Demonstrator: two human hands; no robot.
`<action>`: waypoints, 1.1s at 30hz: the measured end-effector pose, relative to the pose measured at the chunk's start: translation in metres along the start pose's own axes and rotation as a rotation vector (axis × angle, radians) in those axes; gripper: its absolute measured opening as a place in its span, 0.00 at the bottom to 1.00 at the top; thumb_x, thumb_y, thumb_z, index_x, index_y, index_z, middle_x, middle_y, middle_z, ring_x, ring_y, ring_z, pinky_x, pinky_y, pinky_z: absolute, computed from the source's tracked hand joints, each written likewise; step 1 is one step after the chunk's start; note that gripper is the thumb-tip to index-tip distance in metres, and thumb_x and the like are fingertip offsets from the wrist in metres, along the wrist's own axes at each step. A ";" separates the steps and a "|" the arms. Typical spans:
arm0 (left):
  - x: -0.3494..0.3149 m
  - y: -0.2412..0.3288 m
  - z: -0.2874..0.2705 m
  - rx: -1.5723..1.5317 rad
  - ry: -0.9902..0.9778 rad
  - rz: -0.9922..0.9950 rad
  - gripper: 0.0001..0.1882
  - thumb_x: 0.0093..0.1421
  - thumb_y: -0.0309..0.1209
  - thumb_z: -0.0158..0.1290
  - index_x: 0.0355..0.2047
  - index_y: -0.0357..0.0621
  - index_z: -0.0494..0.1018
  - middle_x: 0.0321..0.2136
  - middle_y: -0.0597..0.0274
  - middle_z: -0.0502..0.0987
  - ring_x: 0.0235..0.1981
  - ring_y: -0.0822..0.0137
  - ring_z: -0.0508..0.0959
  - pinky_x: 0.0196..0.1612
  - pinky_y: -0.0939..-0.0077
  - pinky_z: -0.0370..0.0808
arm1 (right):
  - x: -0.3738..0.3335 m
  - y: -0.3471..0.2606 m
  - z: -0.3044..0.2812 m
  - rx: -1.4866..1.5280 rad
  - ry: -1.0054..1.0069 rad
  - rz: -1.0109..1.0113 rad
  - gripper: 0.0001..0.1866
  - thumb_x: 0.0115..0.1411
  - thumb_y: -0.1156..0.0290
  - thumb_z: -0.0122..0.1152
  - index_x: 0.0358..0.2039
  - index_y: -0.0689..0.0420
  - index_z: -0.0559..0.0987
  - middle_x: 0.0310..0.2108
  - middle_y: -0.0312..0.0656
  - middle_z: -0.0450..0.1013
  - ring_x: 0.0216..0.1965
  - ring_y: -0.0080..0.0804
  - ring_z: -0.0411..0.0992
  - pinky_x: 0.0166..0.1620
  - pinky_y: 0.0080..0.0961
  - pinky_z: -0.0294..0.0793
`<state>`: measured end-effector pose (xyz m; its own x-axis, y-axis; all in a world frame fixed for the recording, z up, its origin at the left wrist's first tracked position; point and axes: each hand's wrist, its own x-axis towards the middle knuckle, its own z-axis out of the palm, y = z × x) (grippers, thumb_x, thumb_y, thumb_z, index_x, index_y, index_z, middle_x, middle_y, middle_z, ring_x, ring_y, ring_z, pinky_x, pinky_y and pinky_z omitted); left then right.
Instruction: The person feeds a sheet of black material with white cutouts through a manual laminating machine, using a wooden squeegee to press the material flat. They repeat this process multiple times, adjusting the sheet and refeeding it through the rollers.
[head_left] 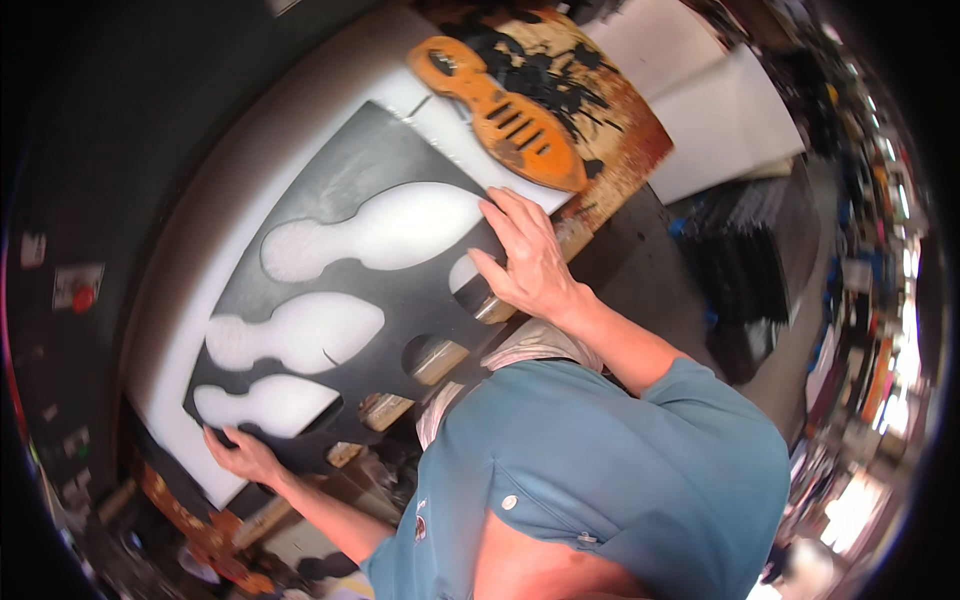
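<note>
Spread, left hand (247, 461) and right hand (540, 265) touch a black sheet (420, 300) over white board (168, 388); cluttered room (868, 330) beyond.

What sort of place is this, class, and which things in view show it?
Probably a workshop cutting footwear parts: a dark sheet pierced in sole-like shapes, an orange tool of similar outline, and black scraps beside it.

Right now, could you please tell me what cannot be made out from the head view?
Head view: an edge stretch of the black sheet, covered by the right hand.
Head view: whatever lies directly beneath the left hand, covered by that hand.
Head view: the underside of the orange tool, turned down out of sight.
Head view: the items at the far right, too small and blurred to name.
</note>
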<state>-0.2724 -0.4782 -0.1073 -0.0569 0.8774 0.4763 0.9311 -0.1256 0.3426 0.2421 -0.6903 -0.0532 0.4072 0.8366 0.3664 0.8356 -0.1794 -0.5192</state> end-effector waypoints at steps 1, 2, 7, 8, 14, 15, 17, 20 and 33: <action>0.002 -0.001 0.002 -0.022 0.015 -0.024 0.23 0.71 0.31 0.55 0.62 0.30 0.75 0.62 0.40 0.76 0.65 0.44 0.74 0.71 0.55 0.67 | -0.002 -0.004 0.000 -0.006 0.007 0.059 0.32 0.56 0.67 0.74 0.59 0.69 0.76 0.61 0.59 0.72 0.61 0.58 0.69 0.64 0.48 0.68; 0.003 -0.002 0.001 -0.054 0.008 0.021 0.23 0.69 0.29 0.55 0.61 0.31 0.75 0.62 0.40 0.77 0.64 0.44 0.74 0.71 0.55 0.67 | -0.002 -0.006 -0.001 -0.008 0.025 0.096 0.33 0.56 0.68 0.74 0.60 0.69 0.76 0.60 0.56 0.74 0.60 0.55 0.71 0.63 0.45 0.70; 0.019 0.012 -0.006 -0.360 0.004 -0.220 0.25 0.69 0.29 0.59 0.64 0.32 0.73 0.60 0.48 0.77 0.58 0.55 0.77 0.66 0.63 0.71 | -0.011 -0.018 0.000 -0.061 0.165 0.438 0.33 0.59 0.63 0.75 0.60 0.68 0.77 0.50 0.54 0.76 0.52 0.53 0.75 0.58 0.42 0.75; 0.025 0.019 -0.009 -0.404 0.000 -0.289 0.25 0.70 0.30 0.60 0.64 0.32 0.73 0.57 0.50 0.79 0.54 0.57 0.78 0.63 0.65 0.73 | -0.015 -0.020 -0.002 -0.030 0.175 0.494 0.35 0.59 0.60 0.75 0.61 0.67 0.76 0.50 0.55 0.76 0.52 0.54 0.77 0.58 0.44 0.76; 0.036 0.082 -0.031 -0.581 -0.496 -0.288 0.22 0.76 0.42 0.53 0.55 0.33 0.81 0.41 0.60 0.83 0.34 0.69 0.75 0.43 0.71 0.74 | -0.079 -0.048 -0.020 0.634 0.005 0.703 0.32 0.63 0.48 0.72 0.58 0.60 0.81 0.47 0.52 0.82 0.51 0.46 0.81 0.59 0.39 0.76; 0.031 0.095 -0.036 -0.586 -0.545 -0.228 0.22 0.77 0.41 0.53 0.55 0.33 0.81 0.41 0.61 0.83 0.34 0.69 0.74 0.43 0.71 0.73 | -0.094 -0.055 -0.023 0.658 -0.041 0.659 0.30 0.64 0.48 0.71 0.57 0.59 0.82 0.45 0.49 0.83 0.50 0.43 0.81 0.59 0.37 0.75; 0.017 0.122 -0.043 -0.691 -0.636 -0.091 0.21 0.77 0.40 0.53 0.55 0.33 0.80 0.40 0.62 0.82 0.33 0.70 0.74 0.44 0.72 0.73 | -0.125 -0.067 -0.028 0.738 -0.027 0.474 0.23 0.67 0.55 0.70 0.57 0.55 0.83 0.43 0.45 0.84 0.48 0.39 0.81 0.59 0.34 0.75; -0.009 0.165 -0.056 -0.890 -0.719 -0.055 0.19 0.77 0.39 0.54 0.54 0.35 0.80 0.38 0.63 0.82 0.33 0.73 0.74 0.44 0.74 0.73 | -0.171 -0.078 -0.036 0.771 0.162 0.382 0.16 0.67 0.64 0.69 0.52 0.57 0.86 0.47 0.45 0.83 0.51 0.39 0.80 0.61 0.34 0.75; -0.164 0.364 -0.079 -0.897 -1.193 1.010 0.24 0.76 0.34 0.55 0.67 0.37 0.67 0.59 0.47 0.72 0.48 0.51 0.82 0.49 0.52 0.82 | -0.409 -0.074 -0.105 0.359 0.491 0.550 0.15 0.71 0.64 0.64 0.34 0.63 0.75 0.38 0.52 0.72 0.38 0.59 0.75 0.39 0.48 0.74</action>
<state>0.0470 -0.7039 0.0033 0.9893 0.0866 0.1174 -0.0427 -0.5976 0.8006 0.0529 -1.0737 -0.0835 0.9091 0.3404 0.2401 0.3341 -0.2516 -0.9083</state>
